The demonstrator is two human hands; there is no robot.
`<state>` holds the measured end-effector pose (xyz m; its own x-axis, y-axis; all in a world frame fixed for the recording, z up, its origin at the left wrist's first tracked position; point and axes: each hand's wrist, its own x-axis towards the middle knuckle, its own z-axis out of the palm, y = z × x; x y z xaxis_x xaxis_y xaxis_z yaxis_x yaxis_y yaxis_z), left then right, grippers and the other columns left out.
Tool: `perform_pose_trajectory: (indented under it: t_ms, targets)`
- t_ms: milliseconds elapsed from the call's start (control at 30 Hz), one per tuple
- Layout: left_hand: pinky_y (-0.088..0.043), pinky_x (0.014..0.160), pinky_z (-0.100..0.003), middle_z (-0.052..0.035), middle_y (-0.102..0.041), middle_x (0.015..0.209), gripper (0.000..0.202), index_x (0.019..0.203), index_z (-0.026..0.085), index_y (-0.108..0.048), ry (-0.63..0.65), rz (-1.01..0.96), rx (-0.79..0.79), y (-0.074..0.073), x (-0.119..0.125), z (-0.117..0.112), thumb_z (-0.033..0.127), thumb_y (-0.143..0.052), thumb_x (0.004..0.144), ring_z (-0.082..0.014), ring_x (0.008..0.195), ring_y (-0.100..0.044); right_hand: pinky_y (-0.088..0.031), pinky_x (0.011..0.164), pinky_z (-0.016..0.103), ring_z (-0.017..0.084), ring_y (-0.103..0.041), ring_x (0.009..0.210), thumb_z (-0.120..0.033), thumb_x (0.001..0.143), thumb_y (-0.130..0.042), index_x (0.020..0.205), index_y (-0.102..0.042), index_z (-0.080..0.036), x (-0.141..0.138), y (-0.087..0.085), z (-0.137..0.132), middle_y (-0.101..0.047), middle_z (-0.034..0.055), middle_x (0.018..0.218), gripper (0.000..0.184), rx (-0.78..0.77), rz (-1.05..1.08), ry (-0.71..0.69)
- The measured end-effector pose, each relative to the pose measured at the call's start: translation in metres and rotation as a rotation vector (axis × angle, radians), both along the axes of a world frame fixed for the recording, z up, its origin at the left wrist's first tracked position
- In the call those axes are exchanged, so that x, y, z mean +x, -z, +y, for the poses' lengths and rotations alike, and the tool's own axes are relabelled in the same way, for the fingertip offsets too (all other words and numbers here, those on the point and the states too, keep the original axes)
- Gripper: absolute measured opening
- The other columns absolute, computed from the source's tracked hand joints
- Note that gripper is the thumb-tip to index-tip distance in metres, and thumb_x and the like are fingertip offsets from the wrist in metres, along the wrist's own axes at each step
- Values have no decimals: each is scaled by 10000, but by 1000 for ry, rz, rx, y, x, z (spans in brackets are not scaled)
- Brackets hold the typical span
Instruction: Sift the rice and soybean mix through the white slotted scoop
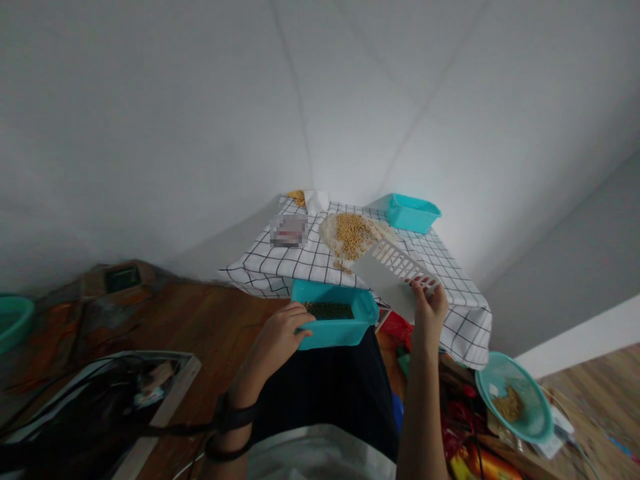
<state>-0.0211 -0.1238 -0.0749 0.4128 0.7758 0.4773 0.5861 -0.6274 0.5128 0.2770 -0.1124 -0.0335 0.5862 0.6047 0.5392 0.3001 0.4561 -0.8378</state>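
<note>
Turquoise tub, containing dark green contents, located at the front edge of a checked cloth; left hand grips its rim. White slotted board, pinched by the right hand, near yellow beans.

Hands, 2: left hand, right hand. Rectangular teal bins, 2: near bin, far bin. Round basins, 2: left basin, right basin. White slotted panel, 1. Dark wristbands, 2. Checked tablecloth, 1. Tan bean heap, 1; its beans are too many to count.
</note>
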Motion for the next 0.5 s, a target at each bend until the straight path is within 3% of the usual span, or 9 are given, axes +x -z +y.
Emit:
perform_pose_trajectory:
  t_ms: [267, 500]
  targets:
    - [-516, 801, -321, -28, -701, 839, 172, 841, 203, -726, 13, 11, 4, 0, 6, 0, 49, -677, 784, -211, 874, -645, -494, 674, 300, 195, -665, 737, -394, 771, -657, 817, -611, -180, -20, -8, -1, -694, 41, 794, 224, -78, 18, -17]
    - [-518, 793, -323, -30, -703, 844, 170, 836, 202, -729, 10, 8, 8, -2, 8, -1, 52, -668, 785, -208, 860, -642, -477, 678, 287, 193, -653, 750, -406, 789, -642, 803, -595, -192, -25, -18, -7, -688, 36, 789, 220, -71, -19, 59]
